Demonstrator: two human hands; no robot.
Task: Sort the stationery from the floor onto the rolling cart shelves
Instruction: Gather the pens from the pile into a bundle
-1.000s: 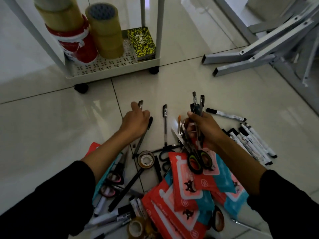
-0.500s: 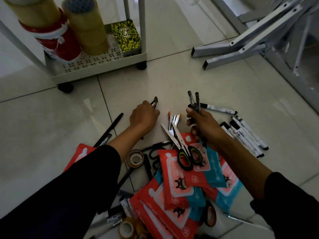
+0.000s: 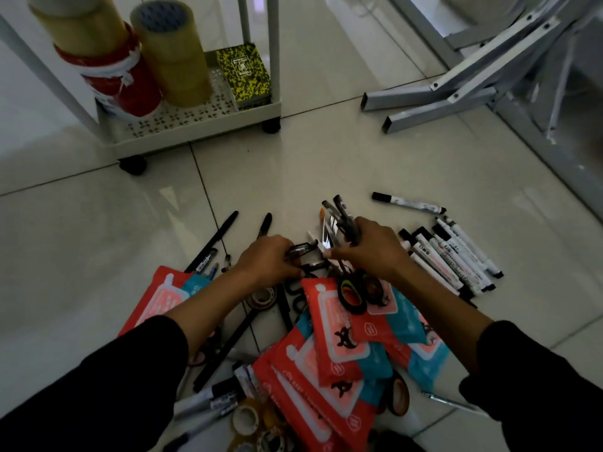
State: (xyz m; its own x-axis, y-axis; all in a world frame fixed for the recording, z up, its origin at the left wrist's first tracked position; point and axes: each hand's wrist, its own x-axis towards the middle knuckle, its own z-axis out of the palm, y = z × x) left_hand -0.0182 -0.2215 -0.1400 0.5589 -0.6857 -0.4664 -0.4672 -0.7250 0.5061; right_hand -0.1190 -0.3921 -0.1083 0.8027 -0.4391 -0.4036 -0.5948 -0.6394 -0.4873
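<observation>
A person crouched over scattered stationery gathers pens above a tiled floor [image 3: 326,151], the rolling cart [image 3: 195,128] standing well apart at the far left with tape rolls and a notebook already on its bottom shelf. The left hand [image 3: 267,261] curls round a dark pen [image 3: 301,248], its tip reaching toward the right hand [image 3: 368,249], which clamps a fanned bundle of pens [image 3: 342,220]. The risk: adding one more to that loose sheaf could let pens slide out and roll across the smooth tile, or snag the scissors [image 3: 354,293] lying just under the wrist. The red and blue packets [image 3: 339,337] lie heaped below both hands; the whiteboard markers [image 3: 450,256] rest just beside the right hand, toward the right.
</observation>
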